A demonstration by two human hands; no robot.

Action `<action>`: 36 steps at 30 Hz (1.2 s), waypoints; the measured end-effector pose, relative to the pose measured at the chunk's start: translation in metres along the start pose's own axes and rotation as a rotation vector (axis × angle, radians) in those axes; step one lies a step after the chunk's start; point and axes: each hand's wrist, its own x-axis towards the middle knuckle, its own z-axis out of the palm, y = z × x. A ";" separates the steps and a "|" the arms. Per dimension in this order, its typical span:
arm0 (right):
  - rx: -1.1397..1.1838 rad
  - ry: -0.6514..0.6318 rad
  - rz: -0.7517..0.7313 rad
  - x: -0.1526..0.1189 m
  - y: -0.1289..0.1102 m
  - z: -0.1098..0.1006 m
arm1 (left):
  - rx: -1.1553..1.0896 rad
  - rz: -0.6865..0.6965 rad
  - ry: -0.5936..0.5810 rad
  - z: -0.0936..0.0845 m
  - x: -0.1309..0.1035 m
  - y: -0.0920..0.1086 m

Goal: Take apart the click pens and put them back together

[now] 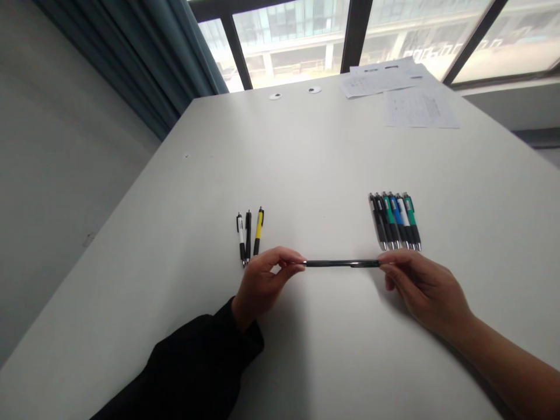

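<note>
A black pen (335, 263) is stretched level between my two hands, its clip toward the right. My left hand (265, 280) pinches the tip end between thumb and fingers. At the other end, my right hand (422, 286) grips the pen's back end the same way. Just beyond my left hand lie a white pen (240, 233), another black pen (248, 230) and a yellow pen (259, 227), their lower ends close to my fingers. Past my right hand, several pens (396, 221) in black, green, blue and white lie side by side in a row.
All of this is on a large white table (280, 157). Sheets of paper (420, 108) lie at its far right, and two small white ovals with dark spots (314, 90) sit near the far edge. A blue curtain (144, 52) hangs at the left, beside windows.
</note>
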 end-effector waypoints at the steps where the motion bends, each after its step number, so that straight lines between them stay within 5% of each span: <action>1: -0.003 -0.001 -0.002 0.000 0.000 0.000 | 0.008 0.001 0.000 0.000 0.000 0.001; 36: -0.118 -0.024 0.016 0.003 -0.003 0.000 | 0.120 0.021 -0.099 -0.001 -0.002 0.003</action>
